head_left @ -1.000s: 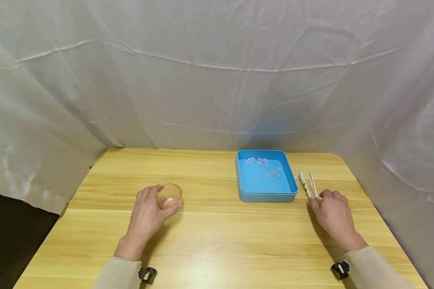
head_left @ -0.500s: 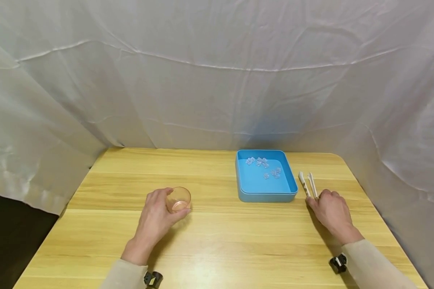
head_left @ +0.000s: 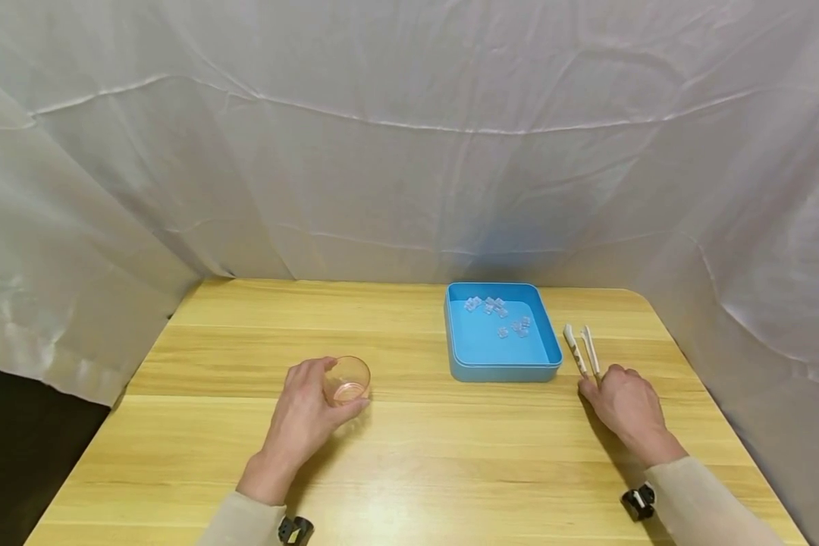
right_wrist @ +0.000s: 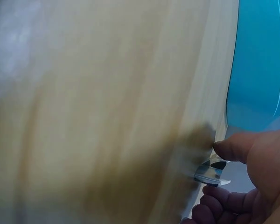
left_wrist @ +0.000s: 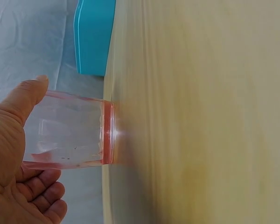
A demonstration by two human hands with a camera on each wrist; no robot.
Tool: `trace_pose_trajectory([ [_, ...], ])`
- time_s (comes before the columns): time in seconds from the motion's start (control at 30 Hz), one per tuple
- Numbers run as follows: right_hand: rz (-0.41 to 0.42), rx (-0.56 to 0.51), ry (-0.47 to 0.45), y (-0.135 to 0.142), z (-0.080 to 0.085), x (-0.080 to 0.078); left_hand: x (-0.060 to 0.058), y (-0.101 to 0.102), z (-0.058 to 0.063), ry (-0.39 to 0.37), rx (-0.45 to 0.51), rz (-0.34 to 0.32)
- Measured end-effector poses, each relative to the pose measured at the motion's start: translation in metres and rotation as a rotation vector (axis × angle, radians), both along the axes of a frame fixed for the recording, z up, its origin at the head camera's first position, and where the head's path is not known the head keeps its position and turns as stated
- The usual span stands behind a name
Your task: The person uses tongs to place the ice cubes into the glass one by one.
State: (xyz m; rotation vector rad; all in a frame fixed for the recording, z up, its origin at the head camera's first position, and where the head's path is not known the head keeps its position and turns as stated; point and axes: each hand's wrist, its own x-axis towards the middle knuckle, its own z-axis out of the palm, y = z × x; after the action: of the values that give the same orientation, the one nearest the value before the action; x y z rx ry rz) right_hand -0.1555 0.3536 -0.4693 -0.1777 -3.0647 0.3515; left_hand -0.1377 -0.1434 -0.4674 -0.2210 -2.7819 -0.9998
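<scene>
In the head view, a clear, orange-tinted cup (head_left: 346, 379) stands upright on the left half of the table. My left hand (head_left: 302, 415) grips it from the left, thumb on the near side and fingers at the far side. The left wrist view shows the cup (left_wrist: 70, 130) with its base at the tabletop. At the right, white-tipped tongs (head_left: 590, 350) lie with their two arms spread. My right hand (head_left: 629, 409) has thumb and fingers around their near end. Up close, the tongs' shiny metal end (right_wrist: 208, 174) sits between thumb and fingers.
A blue square tray (head_left: 505, 373) stands at the back, left of the tongs, with several clear cubes (head_left: 494, 305) inside. Pale curtains (head_left: 382, 189) hang behind and beside the wooden table (head_left: 437, 470).
My left hand has moved the cup to the right and slightly toward me. My right hand has shifted a little left at the tongs' end; tongs and tray look unmoved.
</scene>
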Motion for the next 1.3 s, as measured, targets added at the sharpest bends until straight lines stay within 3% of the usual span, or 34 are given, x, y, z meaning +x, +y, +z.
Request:
trace_pose_trajectory([
  [0.7,-0.042,-0.025,-0.014,0.004,0.002,0.003,0.008,0.026,0.001,-0.061,0.029,-0.023],
  [1.3,-0.028,-0.048,-0.023,0.004,0.010,0.003,0.019,0.066,0.000,-0.004,0.037,-0.115],
])
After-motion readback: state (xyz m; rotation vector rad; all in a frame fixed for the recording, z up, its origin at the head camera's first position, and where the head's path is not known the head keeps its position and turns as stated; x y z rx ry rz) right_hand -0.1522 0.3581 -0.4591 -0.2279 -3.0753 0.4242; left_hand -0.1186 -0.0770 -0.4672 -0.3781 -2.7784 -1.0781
